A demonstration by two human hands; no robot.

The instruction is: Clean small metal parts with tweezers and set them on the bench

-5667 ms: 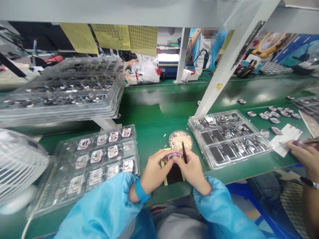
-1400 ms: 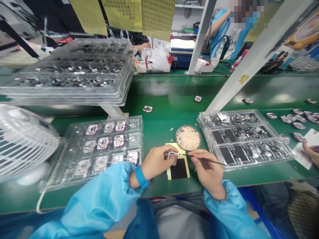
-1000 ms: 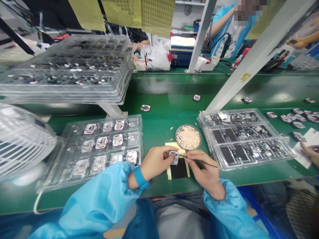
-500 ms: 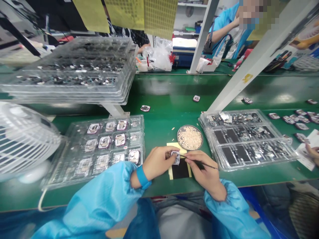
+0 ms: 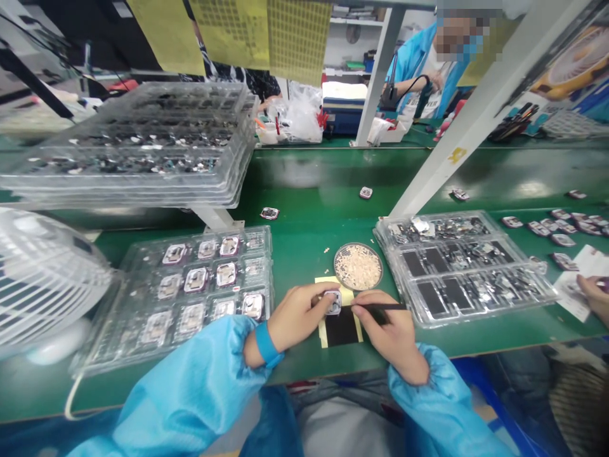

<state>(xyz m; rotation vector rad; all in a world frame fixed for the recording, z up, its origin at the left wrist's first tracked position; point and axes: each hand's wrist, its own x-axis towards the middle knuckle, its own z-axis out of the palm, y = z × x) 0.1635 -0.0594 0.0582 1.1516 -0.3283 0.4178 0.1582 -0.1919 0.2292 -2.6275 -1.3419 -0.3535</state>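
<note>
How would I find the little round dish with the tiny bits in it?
Look at the green table, in the gap between the two clear trays lying flat on it. Just beyond the two hands sits the round dish. It is the only round thing there, heaped with pale crumbs.

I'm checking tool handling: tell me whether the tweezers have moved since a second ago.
Yes. The tweezers in the right hand now lie level, nearer the clear tray, instead of slanting down.
</note>
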